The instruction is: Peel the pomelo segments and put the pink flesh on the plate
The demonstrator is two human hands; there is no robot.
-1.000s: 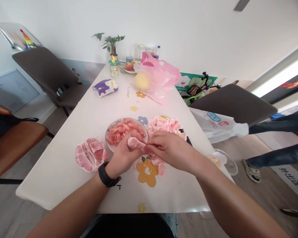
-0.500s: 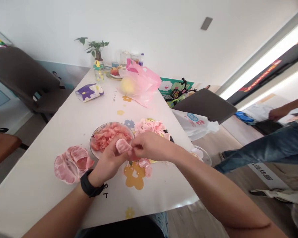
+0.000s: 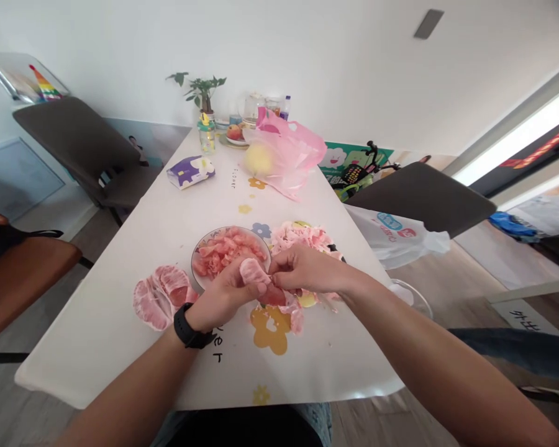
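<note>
Red pomelo flesh (image 3: 274,296) newly bared

Pink pomelo segment (image 3: 253,270), white table (image 3: 97,329), yellow flowers (image 3: 271,330)

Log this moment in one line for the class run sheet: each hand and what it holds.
left hand: holds pomelo segment | right hand: pinches segment | nearby: plate of flesh, peeled pomelo

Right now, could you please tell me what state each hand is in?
Left hand: closed, holding a pomelo segment.
Right hand: closed, pinching the same segment.
</note>
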